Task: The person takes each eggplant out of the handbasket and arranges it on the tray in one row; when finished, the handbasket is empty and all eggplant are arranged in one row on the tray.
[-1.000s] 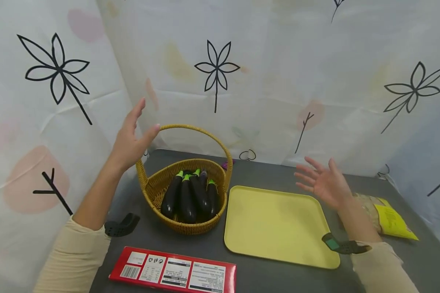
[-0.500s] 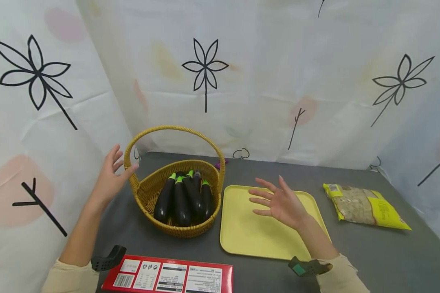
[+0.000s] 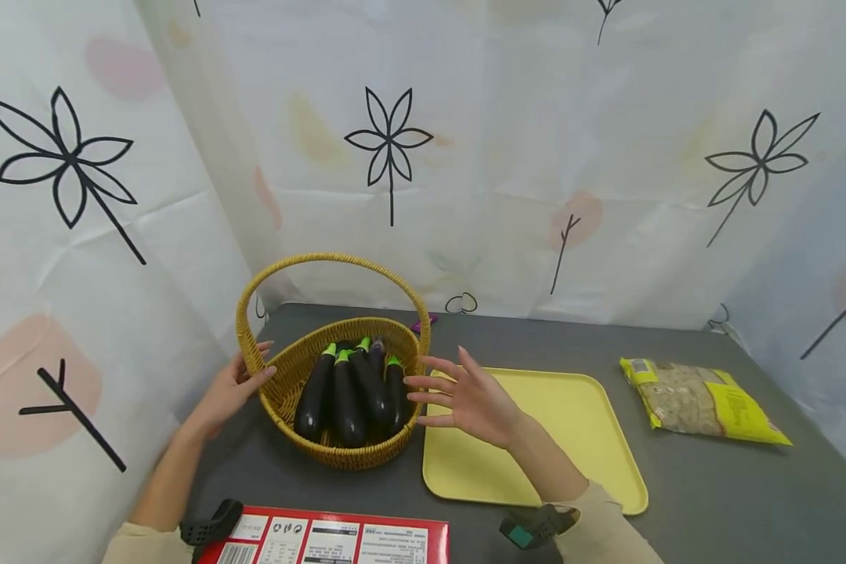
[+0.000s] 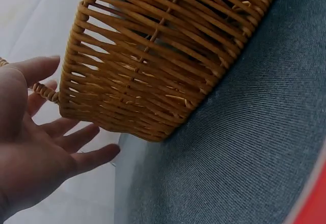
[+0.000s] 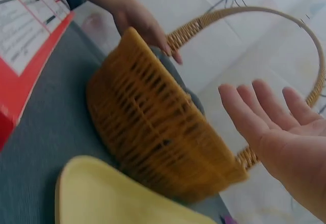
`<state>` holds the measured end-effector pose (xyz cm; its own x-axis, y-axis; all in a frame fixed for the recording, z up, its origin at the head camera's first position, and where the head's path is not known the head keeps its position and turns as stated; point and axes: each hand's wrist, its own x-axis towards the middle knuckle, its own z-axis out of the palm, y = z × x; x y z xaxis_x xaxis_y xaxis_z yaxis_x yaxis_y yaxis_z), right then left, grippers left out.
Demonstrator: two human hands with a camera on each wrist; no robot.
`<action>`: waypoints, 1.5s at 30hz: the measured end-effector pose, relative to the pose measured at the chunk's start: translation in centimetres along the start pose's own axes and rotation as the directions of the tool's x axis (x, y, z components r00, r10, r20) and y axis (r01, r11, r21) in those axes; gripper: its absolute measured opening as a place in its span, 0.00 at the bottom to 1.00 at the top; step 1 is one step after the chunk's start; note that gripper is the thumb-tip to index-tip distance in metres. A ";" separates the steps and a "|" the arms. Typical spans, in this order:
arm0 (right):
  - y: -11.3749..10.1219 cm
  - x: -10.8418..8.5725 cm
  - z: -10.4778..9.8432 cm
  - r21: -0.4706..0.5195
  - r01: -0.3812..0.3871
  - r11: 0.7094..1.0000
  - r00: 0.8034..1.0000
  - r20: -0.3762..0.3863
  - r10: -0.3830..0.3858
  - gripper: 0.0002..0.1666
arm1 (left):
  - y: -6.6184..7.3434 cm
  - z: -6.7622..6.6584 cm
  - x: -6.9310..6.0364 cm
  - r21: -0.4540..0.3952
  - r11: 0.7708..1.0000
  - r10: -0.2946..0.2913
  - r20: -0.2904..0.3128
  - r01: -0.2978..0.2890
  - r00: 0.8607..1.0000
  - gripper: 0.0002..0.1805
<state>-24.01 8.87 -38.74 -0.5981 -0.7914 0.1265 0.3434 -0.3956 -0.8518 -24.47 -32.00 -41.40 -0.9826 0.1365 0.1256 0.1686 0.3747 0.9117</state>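
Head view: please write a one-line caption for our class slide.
Left hand and right hand flank a handled wicker basket of eggplants, a yellow tray beside it.

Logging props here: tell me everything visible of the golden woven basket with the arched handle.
The golden woven basket looks like wicker, with gaps in its weave and an arched handle. It stands upright on the dark grey table beside the yellow rectangular tray and holds several glossy blackish eggplants with green caps. The left hand is at the handle's left base, the right hand by its right side; contact is unclear.
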 end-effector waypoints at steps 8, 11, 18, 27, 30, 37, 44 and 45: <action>1.1 3.4 1.6 -0.100 -0.052 0.994 0.995 -0.085 0.043 0.35 | -1.2 0.8 -0.3 -0.110 0.992 -0.057 0.028 0.059 0.998 0.34; 1.6 4.4 1.6 -0.147 -0.057 0.988 0.991 -0.129 0.038 0.35 | -1.6 1.1 -0.5 -0.147 0.986 -0.078 0.026 0.081 0.997 0.34; 2.5 6.4 1.7 -0.228 -0.061 0.972 0.943 -0.333 -0.019 0.36 | -1.9 1.1 -0.2 -0.144 0.985 -0.094 0.022 0.096 0.995 0.33; 2.4 8.4 2.3 -0.289 -0.217 0.932 0.857 -0.514 0.040 0.32 | -1.3 1.5 0.8 -0.120 0.986 -0.112 0.010 0.113 0.994 0.31; 2.3 9.1 2.5 -0.335 -0.301 0.893 0.847 -0.524 0.089 0.31 | -1.2 1.4 0.9 -0.118 0.985 -0.124 0.007 0.124 0.992 0.31; 2.6 9.9 3.1 -0.476 -0.419 0.773 0.843 -0.520 0.136 0.28 | -1.1 1.1 0.8 -0.116 0.984 -0.138 0.009 0.138 0.990 0.32; 2.8 10.3 3.3 -0.569 -0.502 0.651 0.823 -0.546 0.158 0.30 | -1.3 1.1 0.7 -0.141 0.980 -0.139 0.012 0.139 0.990 0.32; 2.7 10.3 3.3 -0.577 -0.514 0.635 0.821 -0.545 0.170 0.31 | -1.4 1.1 0.7 -0.144 0.980 -0.137 0.011 0.137 0.990 0.32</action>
<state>-26.85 -1.94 -38.05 -0.8276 -0.4625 -0.3181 0.1080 0.4248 -0.8988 -25.27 -31.38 -43.04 -0.9956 0.0940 -0.0051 0.0191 0.2544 0.9669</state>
